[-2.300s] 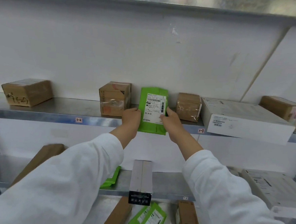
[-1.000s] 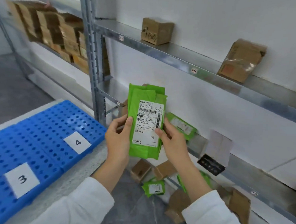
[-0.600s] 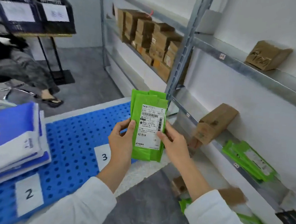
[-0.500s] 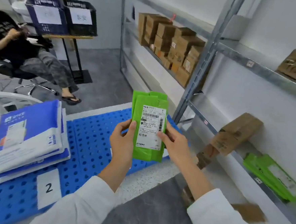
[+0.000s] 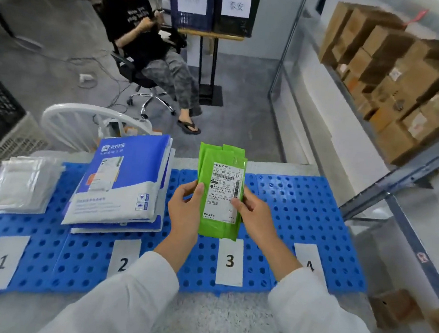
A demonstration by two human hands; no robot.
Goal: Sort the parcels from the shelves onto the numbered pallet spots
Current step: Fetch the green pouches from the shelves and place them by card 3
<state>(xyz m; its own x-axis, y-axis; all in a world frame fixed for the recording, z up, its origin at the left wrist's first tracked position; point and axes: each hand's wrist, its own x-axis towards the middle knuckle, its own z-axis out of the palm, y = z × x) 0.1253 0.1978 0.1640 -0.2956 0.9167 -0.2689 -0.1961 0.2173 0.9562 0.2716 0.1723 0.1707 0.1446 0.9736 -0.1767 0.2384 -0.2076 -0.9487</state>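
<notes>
The green parcel point(image 5: 220, 192) is held in the air by both hands over the middle of the blue pallet point(image 5: 313, 225), directly beyond the card marked 3 point(image 5: 230, 262); its long axis runs from the near edge of the pallet toward the far edge, with the printed label facing up toward the camera. The left hand point(image 5: 185, 210) grips the left long edge of the lower half, thumb on the front face; the right hand point(image 5: 254, 215) grips the right long edge, thumb on the label; both hands are equally near, one on each side. The lower end of the parcel hangs just above the far end of the 3 card; the card marked 4 point(image 5: 309, 263) lies to the right, partly hidden by the right forearm; the card marked 2 point(image 5: 123, 261) lies to the left. Judged from this, setting the parcel down calls for a short lowering if spot 3 is the target; the label code is too small to confirm. A stack of blue-and-white mailers point(image 5: 124, 180) lies on the spot behind the 2 card; clear bags point(image 5: 22, 183) lie at the left end behind the card marked 1 point(image 5: 1, 261); around the 3 and 4 cards only blue grid shows. Two dark crates point(image 5: 213, 10) stand on a stand beyond the far edge; their contents are hidden.
</notes>
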